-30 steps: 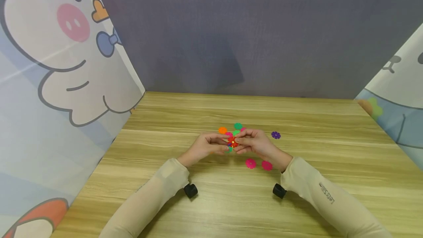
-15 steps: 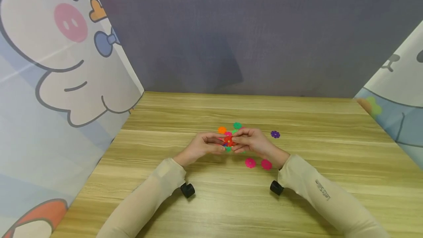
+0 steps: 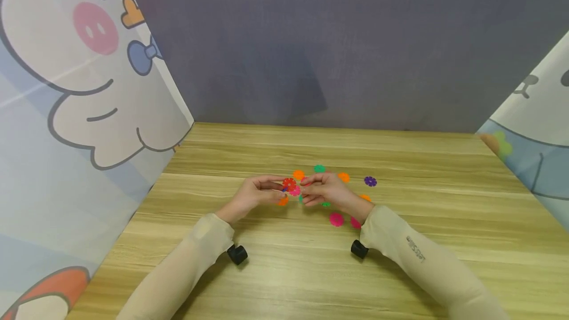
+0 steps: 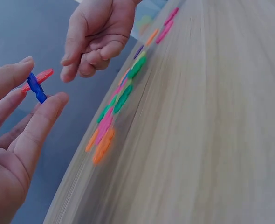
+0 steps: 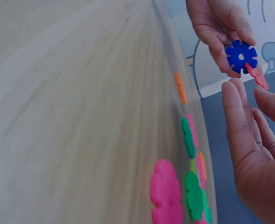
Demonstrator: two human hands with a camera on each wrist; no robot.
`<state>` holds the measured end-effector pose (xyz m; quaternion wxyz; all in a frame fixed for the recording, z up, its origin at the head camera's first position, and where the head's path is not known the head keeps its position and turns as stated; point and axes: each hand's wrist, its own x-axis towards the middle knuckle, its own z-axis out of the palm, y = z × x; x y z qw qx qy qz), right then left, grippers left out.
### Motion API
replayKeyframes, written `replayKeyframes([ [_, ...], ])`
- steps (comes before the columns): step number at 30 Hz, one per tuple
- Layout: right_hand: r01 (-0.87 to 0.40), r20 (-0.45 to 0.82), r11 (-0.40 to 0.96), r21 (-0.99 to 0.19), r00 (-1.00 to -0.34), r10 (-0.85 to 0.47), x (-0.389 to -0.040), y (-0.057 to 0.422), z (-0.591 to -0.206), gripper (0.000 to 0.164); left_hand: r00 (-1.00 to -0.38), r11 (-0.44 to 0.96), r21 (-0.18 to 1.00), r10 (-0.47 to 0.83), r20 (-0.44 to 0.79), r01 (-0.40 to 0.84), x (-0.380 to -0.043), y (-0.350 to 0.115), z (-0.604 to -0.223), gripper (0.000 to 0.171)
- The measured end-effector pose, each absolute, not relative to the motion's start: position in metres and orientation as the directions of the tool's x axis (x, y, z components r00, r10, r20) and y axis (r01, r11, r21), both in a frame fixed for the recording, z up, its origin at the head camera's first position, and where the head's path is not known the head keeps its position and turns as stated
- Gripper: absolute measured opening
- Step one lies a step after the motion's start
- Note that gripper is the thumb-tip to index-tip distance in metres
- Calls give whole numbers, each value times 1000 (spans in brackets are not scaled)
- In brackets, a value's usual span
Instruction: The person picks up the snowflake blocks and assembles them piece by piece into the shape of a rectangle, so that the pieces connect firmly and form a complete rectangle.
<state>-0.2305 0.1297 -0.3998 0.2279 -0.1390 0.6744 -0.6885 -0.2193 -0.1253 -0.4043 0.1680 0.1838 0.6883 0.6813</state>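
- Head: left hand (image 3: pixel 254 193) holds joined red disc (image 3: pixel 289 183) and blue disc (image 3: pixel 285 189) over the table (image 3: pixel 298 280), right hand (image 3: pixel 328 190) near.
- Left wrist: left hand pinches the blue disc.
- Right wrist: right hand's fingers apart, near the red disc.

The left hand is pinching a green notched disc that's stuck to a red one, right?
Not quite: the disc is blue, not green. The right wrist view shows the left hand pinching a blue notched disc, stuck to a red one.
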Motion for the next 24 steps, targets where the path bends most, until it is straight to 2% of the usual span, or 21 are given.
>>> replayKeyframes([
  [6, 141, -153, 62, -988, -843, -515, -237, 113, -404, 32, -885, 1, 999, 464, 31, 35, -219, -140, -407, 46],
  [13, 116, -196, 183, -976, -832, -519, -245, 100, -407, 33, -898, -22, 999, 438, 45, 40, -218, -152, -409, 47],
  [24, 90, -248, 332, -939, -844, -475, -253, 85, -408, 32, -909, -14, 1000, 416, 18, 13, -215, -164, -412, 49],
])
